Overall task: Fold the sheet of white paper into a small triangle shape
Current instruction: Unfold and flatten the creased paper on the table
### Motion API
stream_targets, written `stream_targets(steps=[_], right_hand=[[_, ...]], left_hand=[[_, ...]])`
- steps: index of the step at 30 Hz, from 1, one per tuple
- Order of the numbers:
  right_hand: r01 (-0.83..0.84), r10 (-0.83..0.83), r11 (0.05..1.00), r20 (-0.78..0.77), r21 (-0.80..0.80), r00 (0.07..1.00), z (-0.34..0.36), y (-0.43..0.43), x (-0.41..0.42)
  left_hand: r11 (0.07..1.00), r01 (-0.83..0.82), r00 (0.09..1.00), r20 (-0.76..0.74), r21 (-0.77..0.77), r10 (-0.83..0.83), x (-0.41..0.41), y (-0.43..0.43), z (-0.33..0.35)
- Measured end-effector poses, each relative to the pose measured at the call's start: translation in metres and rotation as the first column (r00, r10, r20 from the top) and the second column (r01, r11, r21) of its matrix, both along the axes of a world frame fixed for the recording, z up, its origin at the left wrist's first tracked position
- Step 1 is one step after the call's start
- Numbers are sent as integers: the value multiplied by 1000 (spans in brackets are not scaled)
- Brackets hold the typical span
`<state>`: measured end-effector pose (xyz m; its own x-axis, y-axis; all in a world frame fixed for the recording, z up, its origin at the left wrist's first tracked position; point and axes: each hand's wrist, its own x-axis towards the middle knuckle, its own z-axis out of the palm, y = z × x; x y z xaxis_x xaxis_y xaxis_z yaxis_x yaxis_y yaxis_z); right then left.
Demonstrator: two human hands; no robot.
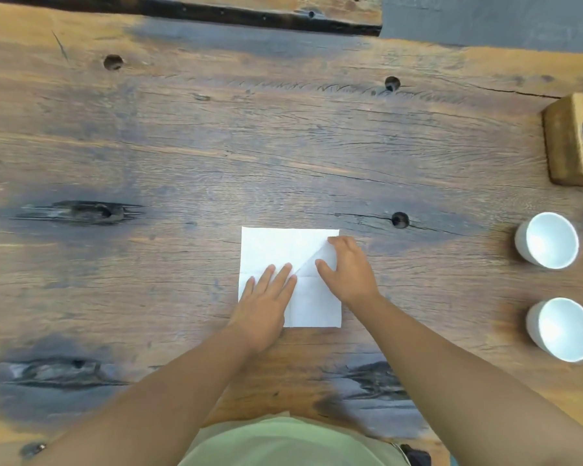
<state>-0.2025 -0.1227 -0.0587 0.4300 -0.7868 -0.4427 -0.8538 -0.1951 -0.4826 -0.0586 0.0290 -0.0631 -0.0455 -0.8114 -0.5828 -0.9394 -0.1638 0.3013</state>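
Note:
A white paper sheet (276, 247), roughly square and creased, lies flat on the wooden table (216, 146) just in front of me. Its upper right corner is turned inward as a triangular flap along a diagonal crease. My left hand (266, 301) lies flat with straight fingers on the sheet's lower left part, fingertips near the crease. My right hand (345, 269) rests on the folded flap at the right side, fingers bent over its top edge and thumb pressing on the flap.
Two white cups (547, 239) (561, 329) stand at the right edge. A wooden block with a round hole (567, 139) sits at the far right. The tabletop has dark knots and small holes (400, 219).

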Motion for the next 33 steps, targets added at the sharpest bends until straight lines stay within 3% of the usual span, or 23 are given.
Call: stream_targets(steps=[13,33], right_hand=[[162,-161,987,-23,10,987,-11,-43,13],[304,-302,953,-75,13,950,-23,-56,23]], left_hand=[[995,99,995,31,-11,-99,3,2,-12],[994,105,993,49,6,-105,1,2,-7]])
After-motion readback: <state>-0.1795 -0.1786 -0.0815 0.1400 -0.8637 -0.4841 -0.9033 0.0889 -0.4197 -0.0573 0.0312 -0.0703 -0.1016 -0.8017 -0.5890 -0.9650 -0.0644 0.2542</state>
